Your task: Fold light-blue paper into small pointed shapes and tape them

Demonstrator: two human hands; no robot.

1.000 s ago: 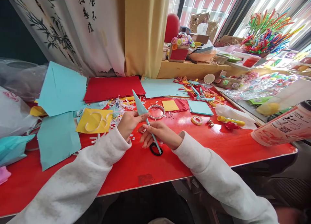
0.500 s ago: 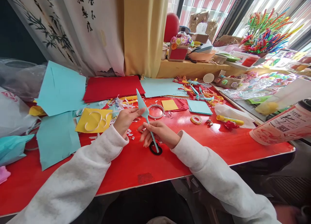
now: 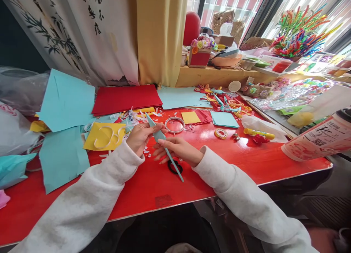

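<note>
A light-blue folded paper piece [image 3: 158, 133] with a wide pointed top and a long thin stem slants between my hands. My left hand [image 3: 142, 136] pinches its wide upper part between thumb and fingers. At the lower end of the wide part, my right hand [image 3: 179, 149] holds it between thumb and forefinger, the other fingers spread behind. The stem points down and to the right, passing over a black ring [image 3: 172, 169] on the red table [image 3: 137, 198].
Light-blue sheets [image 3: 65, 103], red sheets [image 3: 126, 99] and a yellow square [image 3: 105, 136] lie left and behind. A roll of tape [image 3: 221, 133], a glue stick [image 3: 259, 133] and a large cup [image 3: 318, 137] stand or lie to the right.
The blue paper piece has tilted further, its tip moving left and down and its stem end swinging right and down. Both hands still hold it.
</note>
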